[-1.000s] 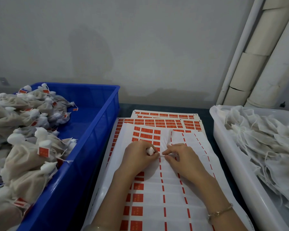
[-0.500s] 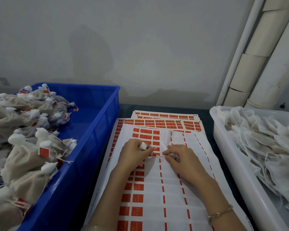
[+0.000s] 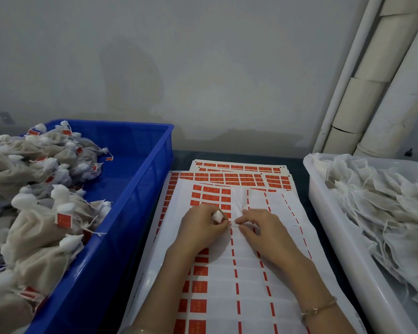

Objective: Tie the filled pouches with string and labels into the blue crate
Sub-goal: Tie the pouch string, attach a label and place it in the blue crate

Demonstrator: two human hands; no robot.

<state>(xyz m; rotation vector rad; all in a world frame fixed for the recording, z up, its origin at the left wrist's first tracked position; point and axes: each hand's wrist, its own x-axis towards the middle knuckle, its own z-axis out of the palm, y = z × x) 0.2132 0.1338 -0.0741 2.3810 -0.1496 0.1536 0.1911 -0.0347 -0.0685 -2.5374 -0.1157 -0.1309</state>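
Both forearms reach forward over the label sheet (image 3: 251,288), wrists low. The left hand (image 3: 200,229) curls round a small white pouch (image 3: 217,216). The right hand (image 3: 263,231) meets it fingertip to fingertip, thumb and forefinger pinching the string (image 3: 232,224).

Dark table (image 3: 297,160), showing only in narrow strips. At centre, a fanned stack of red-and-white label sheets (image 3: 251,280). Just left of the sheets, blue crate (image 3: 140,189); just right of them, white tub (image 3: 323,213). Beyond the sheets, dark table running to the wall (image 3: 227,80).
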